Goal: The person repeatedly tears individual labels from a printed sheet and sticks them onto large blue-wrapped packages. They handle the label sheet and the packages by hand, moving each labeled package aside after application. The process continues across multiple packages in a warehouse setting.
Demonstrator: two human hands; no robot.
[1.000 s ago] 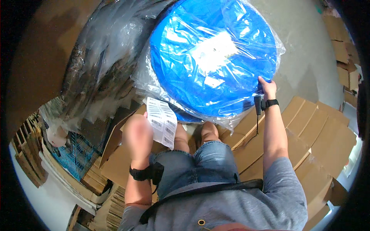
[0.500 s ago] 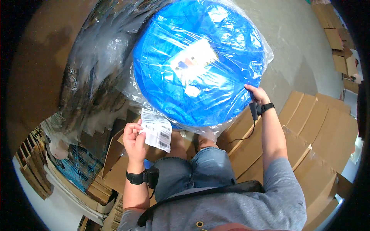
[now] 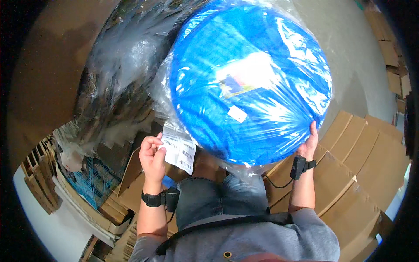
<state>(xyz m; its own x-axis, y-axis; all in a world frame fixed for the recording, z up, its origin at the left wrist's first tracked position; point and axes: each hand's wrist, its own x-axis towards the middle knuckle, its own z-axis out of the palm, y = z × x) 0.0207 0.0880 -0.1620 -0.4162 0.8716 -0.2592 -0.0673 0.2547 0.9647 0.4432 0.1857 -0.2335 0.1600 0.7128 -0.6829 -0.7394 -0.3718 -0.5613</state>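
A large round blue fabric disc (image 3: 200, 87) in clear plastic wrap lies in front of me, with a printed picture card and a small white tag showing through the film. My right hand (image 3: 310, 142) grips its lower right rim, thumb on top and the other fingers hidden beneath. Between the thumb and fingers of my left hand (image 3: 152, 155) is a white sheet of barcode labels (image 3: 180, 150), held just off the disc's lower left edge. The sheet's upper edge meets the loose plastic.
Brown cardboard boxes (image 3: 349, 183) stand on the right. A heap of items in clear plastic (image 3: 126, 65) rises at the left. Flat cardboard pieces (image 3: 41, 181) and a blue mesh (image 3: 91, 185) lie at lower left. Grey floor (image 3: 345, 48) stretches at the far right.
The blue disc has shifted right and nearer to me, its face turned further into view. My right hand moved right and down with its rim. The left hand and label sheet barely moved.
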